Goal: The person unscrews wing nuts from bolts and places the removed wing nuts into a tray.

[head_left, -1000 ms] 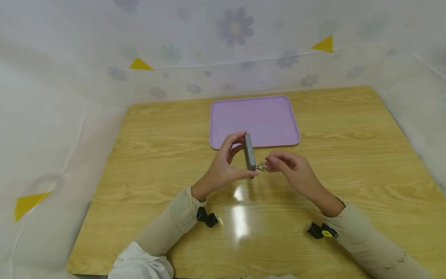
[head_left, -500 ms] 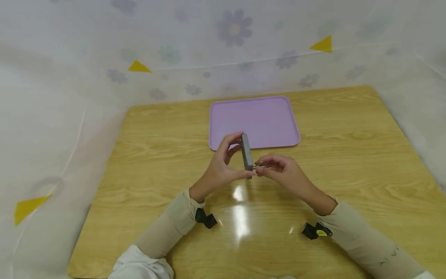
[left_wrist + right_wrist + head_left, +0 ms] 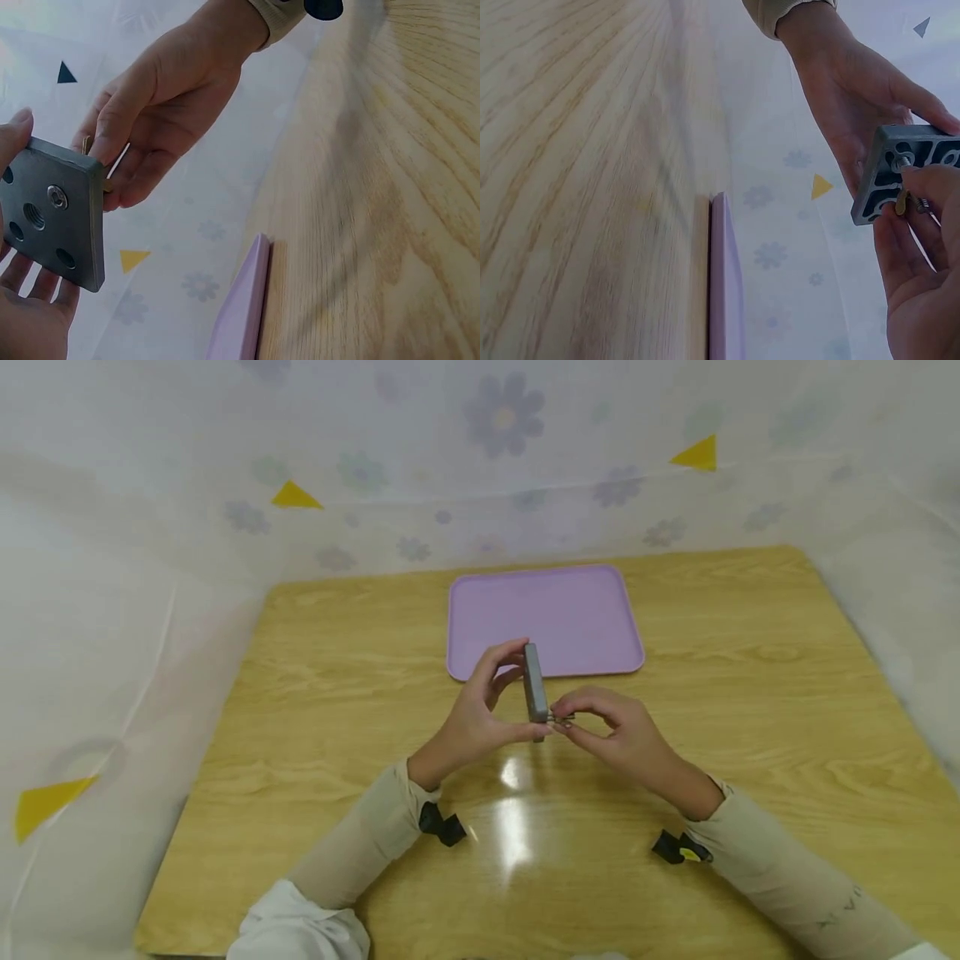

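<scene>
My left hand [image 3: 476, 718] holds a grey square metal plate [image 3: 535, 685] on edge above the table, thumb below and fingers at the top. In the left wrist view the plate has several holes, and a round screw head [image 3: 58, 196] sits in one. The ribbed back shows in the right wrist view, with a threaded screw shank [image 3: 904, 160] sticking out. Close behind it my right hand [image 3: 626, 739] pinches small hardware between thumb and fingers: a brass-coloured winged piece [image 3: 901, 202] and a threaded end [image 3: 922, 204] show. The fingers hide much of it.
A lilac tray [image 3: 600, 618] lies on the wooden table [image 3: 345, 710] beyond the hands. Pale flowered sheeting [image 3: 420, 468] hangs around the back and sides, with yellow triangles [image 3: 697, 453] on it.
My right hand has come left to the plate, its fingers closing over hardware that stood more exposed a second ago. Its fingers have shifted slightly since. The left hand keeps its hold.
</scene>
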### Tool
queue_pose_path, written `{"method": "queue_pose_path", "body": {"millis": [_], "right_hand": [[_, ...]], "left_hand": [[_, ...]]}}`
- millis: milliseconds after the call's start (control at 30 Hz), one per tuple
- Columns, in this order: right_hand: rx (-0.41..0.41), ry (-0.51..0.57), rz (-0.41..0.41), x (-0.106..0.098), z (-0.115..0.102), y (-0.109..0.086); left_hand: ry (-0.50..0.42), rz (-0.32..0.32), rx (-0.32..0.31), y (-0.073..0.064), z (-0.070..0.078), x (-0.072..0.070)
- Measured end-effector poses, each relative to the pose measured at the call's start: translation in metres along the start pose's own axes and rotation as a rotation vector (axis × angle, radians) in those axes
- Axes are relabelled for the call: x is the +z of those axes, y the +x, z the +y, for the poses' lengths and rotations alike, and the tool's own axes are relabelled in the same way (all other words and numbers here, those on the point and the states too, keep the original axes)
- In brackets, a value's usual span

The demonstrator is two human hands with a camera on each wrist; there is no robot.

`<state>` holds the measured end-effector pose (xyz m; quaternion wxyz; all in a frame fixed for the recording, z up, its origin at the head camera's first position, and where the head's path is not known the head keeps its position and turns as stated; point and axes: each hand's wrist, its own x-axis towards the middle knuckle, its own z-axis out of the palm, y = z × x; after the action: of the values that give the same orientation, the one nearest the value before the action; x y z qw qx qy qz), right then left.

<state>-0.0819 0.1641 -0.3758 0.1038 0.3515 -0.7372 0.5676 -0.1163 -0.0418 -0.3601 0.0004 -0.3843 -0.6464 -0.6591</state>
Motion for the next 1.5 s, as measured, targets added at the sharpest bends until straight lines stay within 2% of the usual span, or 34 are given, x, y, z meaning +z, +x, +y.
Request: {"method": "queue_pose_path", "body": {"millis": [133,267,333,433,500,600,667,800,1000,1267,1367,1500], "right_hand": [[-0.011,-0.048,-0.008,-0.003,0.012,-0.004],[0.034,-0.109,-0.025,-0.006,0.023,-0.011],[0.079,-0.104,-0.01,-0.008,0.024,-0.013],[0.216,-0.015,0.029,-0.012,0.024,-0.015],[0.333,0.109,0.054,-0.013,0.023,-0.014],[0.47,0.26,0.039,-0.014,0.021,-0.013],[0.522,0.323,0.013,-0.013,0.019,-0.012],[0.574,0.378,-0.018,-0.01,0.018,-0.012],[0.552,0.435,-0.023,-0.003,0.019,-0.01],[0.516,0.374,-0.004,-0.003,0.017,-0.009],[0.467,0.35,0.002,-0.002,0.016,-0.009],[0.358,0.287,-0.011,-0.002,0.015,-0.008]], "left_hand": [[-0.003,0.006,0.004,0.001,-0.001,0.0],[-0.001,0.016,0.002,0.001,-0.002,0.0],[-0.002,0.02,0.004,0.002,-0.002,0.001],[-0.005,0.024,0.007,0.003,-0.001,0.001],[-0.006,0.027,0.007,0.003,-0.001,0.002],[-0.007,0.03,0.003,0.003,0.0,0.002],[-0.008,0.029,0.002,0.003,0.001,0.002],[-0.008,0.023,-0.004,0.002,0.002,0.002],[-0.012,0.018,-0.011,0.001,0.001,0.001],[-0.015,0.021,-0.02,0.001,0.002,0.002],[-0.016,0.021,-0.022,0.001,0.002,0.002],[-0.016,0.016,-0.021,0.001,0.003,0.002]]}}
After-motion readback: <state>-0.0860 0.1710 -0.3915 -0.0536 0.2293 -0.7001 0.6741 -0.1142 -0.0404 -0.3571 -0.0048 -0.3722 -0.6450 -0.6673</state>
